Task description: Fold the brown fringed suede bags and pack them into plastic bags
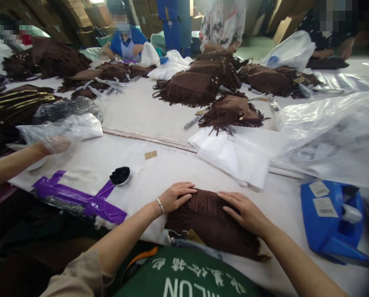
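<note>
The brown fringed bag lies at the tabletop's near edge, against the green apron. Left hand and right hand rest on its far corners, fingers loosely extended, thumbs apart — light, even pressure suits the strands. Bare surface separates it from the blue plastic container; white sheets limit room beyond.

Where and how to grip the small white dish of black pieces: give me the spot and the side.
Best pinch the rim of the white dish from the right, probably with the left hand. The rim shows at the lower right, while the black pieces cover much of the rest, and purple tape lies by its lower left. Keep it level; it looks open-topped.
</note>
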Available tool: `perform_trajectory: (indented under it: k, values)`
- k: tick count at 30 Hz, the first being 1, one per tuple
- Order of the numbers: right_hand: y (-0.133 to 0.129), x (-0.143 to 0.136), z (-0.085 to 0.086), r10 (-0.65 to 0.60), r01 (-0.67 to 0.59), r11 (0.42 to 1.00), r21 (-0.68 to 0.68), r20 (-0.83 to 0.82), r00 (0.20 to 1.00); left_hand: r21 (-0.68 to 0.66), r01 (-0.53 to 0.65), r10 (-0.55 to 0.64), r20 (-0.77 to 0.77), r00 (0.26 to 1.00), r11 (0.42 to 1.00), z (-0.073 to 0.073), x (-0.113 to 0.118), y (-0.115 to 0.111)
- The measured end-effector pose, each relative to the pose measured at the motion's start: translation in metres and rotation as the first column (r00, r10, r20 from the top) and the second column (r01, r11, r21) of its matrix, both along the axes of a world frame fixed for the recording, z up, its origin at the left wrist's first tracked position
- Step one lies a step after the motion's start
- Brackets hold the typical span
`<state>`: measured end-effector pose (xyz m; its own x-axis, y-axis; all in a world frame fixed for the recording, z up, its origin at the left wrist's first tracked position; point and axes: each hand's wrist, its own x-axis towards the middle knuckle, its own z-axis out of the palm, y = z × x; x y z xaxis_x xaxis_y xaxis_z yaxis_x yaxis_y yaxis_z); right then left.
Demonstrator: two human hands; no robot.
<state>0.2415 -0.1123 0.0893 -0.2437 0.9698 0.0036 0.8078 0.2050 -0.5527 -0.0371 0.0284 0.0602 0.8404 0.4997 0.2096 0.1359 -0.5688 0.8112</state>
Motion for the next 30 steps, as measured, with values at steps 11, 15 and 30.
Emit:
perform_trajectory:
  k: [11,15,30]
  values:
    - [-0.008,-0.071,0.019,0.037,-0.036,0.993,0.11,-0.005,0.999,0.033,0.162,-0.163,0.011,0.987,0.986,0.022,-0.002,-0.021]
    - [-0.009,-0.105,0.022,0.088,-0.079,0.991,0.112,-0.075,0.993,-0.153,0.113,-0.101,0.084,0.991,0.982,0.039,-0.028,-0.047]
    - [-0.011,-0.119,0.021,-0.071,0.07,0.992,0.107,0.0,0.997,-0.277,-0.417,0.456,0.092,0.885,0.866,0.025,-0.072,-0.07]
